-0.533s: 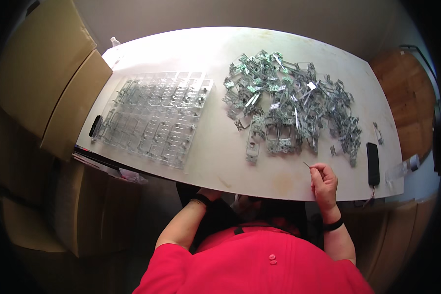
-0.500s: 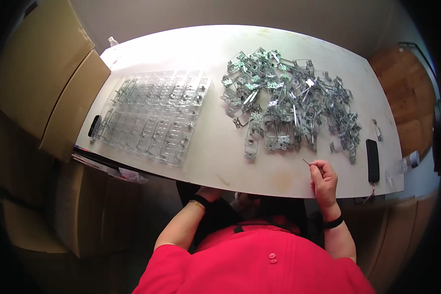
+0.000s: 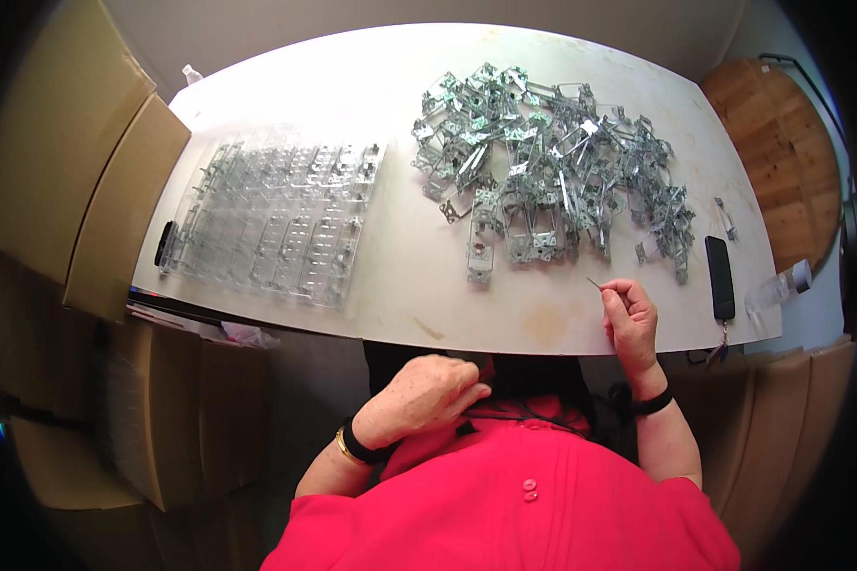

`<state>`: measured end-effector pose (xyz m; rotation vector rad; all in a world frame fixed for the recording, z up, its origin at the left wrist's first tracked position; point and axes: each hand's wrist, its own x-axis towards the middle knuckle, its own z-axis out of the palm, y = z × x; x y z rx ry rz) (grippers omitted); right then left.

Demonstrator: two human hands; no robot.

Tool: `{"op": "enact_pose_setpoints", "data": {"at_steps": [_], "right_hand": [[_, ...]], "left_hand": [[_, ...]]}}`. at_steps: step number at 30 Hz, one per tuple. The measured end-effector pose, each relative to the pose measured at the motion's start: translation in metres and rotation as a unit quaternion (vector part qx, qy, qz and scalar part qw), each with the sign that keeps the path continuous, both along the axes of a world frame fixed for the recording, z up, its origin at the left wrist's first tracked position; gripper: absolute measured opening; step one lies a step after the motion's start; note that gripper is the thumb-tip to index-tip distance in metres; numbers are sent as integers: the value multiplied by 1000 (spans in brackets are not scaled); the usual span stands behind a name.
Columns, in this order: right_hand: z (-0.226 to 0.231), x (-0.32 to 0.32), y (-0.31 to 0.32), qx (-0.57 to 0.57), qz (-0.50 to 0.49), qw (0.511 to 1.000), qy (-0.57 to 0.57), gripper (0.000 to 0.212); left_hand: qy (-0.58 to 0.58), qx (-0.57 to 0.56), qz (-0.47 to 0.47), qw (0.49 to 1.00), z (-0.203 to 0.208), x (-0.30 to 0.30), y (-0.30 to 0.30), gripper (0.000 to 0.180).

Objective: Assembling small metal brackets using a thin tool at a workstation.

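My right hand (image 3: pixel 630 319) rests by the table's near edge, thumb and forefinger closed on a thin dark metal pin (image 3: pixel 594 283) that points up and to the left. Just beyond it spreads a tangled heap of grey metal brackets (image 3: pixel 543 181). My left hand (image 3: pixel 424 398) is off the table, in front of my body at the near edge. Its fingers curl together, and whatever they may hold is hidden. On the left of the table lies a clear plastic tray (image 3: pixel 267 214) with small metal parts set in its rows of compartments.
A black phone-like device (image 3: pixel 720 278) with a strap and a clear bottle (image 3: pixel 779 288) lie on the right. A small loose metal piece (image 3: pixel 725 219) lies near them. Cardboard boxes (image 3: pixel 114 162) stand at the left, others below the table. A round wooden board (image 3: pixel 776 152) leans beyond the right edge.
My left hand has come up from below the table edge into full view in front of my body. My right hand still pinches the pin. The whole view has shifted slightly.
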<state>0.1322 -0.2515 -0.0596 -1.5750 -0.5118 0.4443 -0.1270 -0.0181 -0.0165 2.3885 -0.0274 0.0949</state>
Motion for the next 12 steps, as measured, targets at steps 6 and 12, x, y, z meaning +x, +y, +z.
{"op": "enact_pose_setpoints", "data": {"at_steps": [6,12], "right_hand": [[3,5,-2,-22,-6,1000,-7,11],[2,6,-5,-25,-1,1000,-16,13]], "left_hand": [[-159,30,79,984,13,4,11,38],[-203,0,170,964,-12,3,23,26]]}}
